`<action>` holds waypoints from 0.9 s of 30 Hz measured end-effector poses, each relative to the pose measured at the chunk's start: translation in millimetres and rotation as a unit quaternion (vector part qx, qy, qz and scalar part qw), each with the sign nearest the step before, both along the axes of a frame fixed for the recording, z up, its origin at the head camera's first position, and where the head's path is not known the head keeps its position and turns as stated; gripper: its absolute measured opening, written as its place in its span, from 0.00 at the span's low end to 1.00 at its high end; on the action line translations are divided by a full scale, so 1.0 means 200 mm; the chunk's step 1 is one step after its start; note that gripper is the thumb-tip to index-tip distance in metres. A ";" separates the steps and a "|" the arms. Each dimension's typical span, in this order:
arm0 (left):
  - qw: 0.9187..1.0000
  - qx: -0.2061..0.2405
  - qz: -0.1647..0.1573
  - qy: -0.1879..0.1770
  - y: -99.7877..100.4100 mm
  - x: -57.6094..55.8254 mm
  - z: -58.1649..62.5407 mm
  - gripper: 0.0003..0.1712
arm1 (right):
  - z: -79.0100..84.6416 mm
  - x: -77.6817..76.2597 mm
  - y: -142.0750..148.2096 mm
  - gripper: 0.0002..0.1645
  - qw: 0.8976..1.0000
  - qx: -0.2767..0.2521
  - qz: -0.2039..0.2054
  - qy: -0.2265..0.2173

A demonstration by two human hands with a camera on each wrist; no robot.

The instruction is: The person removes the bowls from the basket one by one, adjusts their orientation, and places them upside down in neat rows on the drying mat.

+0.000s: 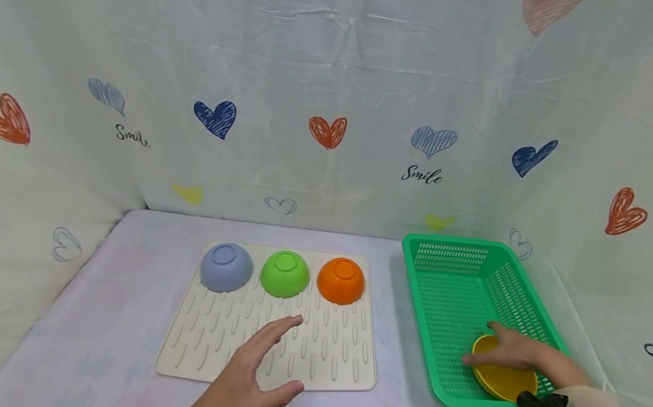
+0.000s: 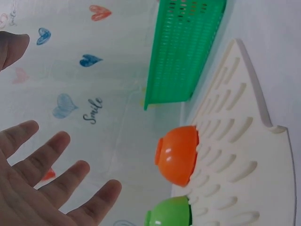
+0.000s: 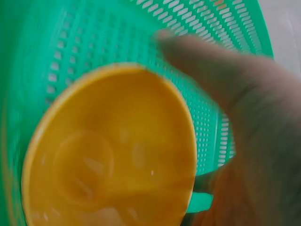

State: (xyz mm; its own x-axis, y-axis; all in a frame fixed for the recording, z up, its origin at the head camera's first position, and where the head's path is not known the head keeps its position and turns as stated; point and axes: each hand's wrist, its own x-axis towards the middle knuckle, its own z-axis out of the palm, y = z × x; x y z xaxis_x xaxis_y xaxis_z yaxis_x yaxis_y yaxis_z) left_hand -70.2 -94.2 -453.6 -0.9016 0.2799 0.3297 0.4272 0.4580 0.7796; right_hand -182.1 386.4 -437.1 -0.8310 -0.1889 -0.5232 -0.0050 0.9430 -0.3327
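My right hand [image 1: 504, 349] reaches into a green plastic basket [image 1: 423, 320], at a yellow bowl [image 1: 505, 383] near its front right corner. In the right wrist view the bowl [image 3: 108, 155] shows its inside, and one extended digit of the hand [image 3: 249, 94] stands apart from the rim; the other fingers are partly hidden beside the bowl. My left hand [image 1: 246, 378], thumb and fingers spread, hovers over the front of a cream ridged mat [image 1: 334, 366] and holds nothing. Upside down along the mat's back edge sit a blue-grey bowl [image 1: 226, 269], a green bowl [image 1: 285, 275] and an orange bowl [image 1: 341, 282].
Mat and basket share a pale cloth-covered table [image 1: 120, 313], the basket standing on the right. Behind and on both sides hangs a white curtain [image 1: 382, 85] printed with hearts and the word "Smile". The basket's perforated walls rise around the yellow bowl.
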 end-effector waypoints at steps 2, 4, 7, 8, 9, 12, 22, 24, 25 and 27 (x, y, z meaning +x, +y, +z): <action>1.000 0.000 0.001 0.003 0.00 0.00 0.00 0.48 | -0.01 0.01 -0.01 0.72 1.000 0.000 0.010 0.002; 1.000 0.000 0.002 0.005 0.00 0.00 0.00 0.48 | -0.01 0.01 -0.02 0.71 1.000 0.001 0.022 0.012; 1.000 0.002 0.002 0.007 0.00 0.00 -0.01 0.48 | -0.02 -0.01 -0.03 0.70 0.999 -0.003 0.031 0.026; 1.000 0.002 0.001 0.006 0.00 0.00 -0.01 0.48 | -0.02 -0.01 -0.03 0.69 0.999 -0.006 0.034 0.031; 1.000 0.002 0.000 0.006 0.00 0.00 0.00 0.48 | -0.03 -0.02 -0.04 0.68 0.999 -0.010 0.036 0.036; 1.000 -0.001 -0.001 0.012 0.00 0.00 0.00 0.48 | -0.03 -0.05 -0.05 0.68 0.998 -0.019 0.037 0.046; 1.000 -0.003 -0.004 0.029 0.00 -0.01 0.00 0.48 | -0.07 -0.14 -0.09 0.67 0.994 -0.050 0.035 0.089; 0.999 -0.005 -0.007 0.041 0.00 -0.02 -0.01 0.47 | -0.08 -0.15 -0.10 0.66 0.992 -0.062 0.034 0.108; 0.999 -0.002 -0.010 0.044 -0.01 -0.02 -0.01 0.47 | -0.09 -0.15 -0.10 0.66 0.990 -0.067 0.033 0.116; 0.998 0.005 -0.016 0.060 -0.02 -0.03 -0.02 0.47 | -0.10 -0.14 -0.10 0.67 0.988 -0.076 0.035 0.130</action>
State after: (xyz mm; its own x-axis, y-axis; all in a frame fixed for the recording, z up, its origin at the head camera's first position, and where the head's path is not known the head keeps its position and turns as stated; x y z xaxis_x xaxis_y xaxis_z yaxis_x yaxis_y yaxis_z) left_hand -77.1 -97.5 -458.2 -0.8468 0.3031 0.4372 0.5311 0.4352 0.7270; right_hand -211.0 367.0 -457.5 -0.9154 -0.3108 -0.2557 -0.1722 0.8767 -0.4491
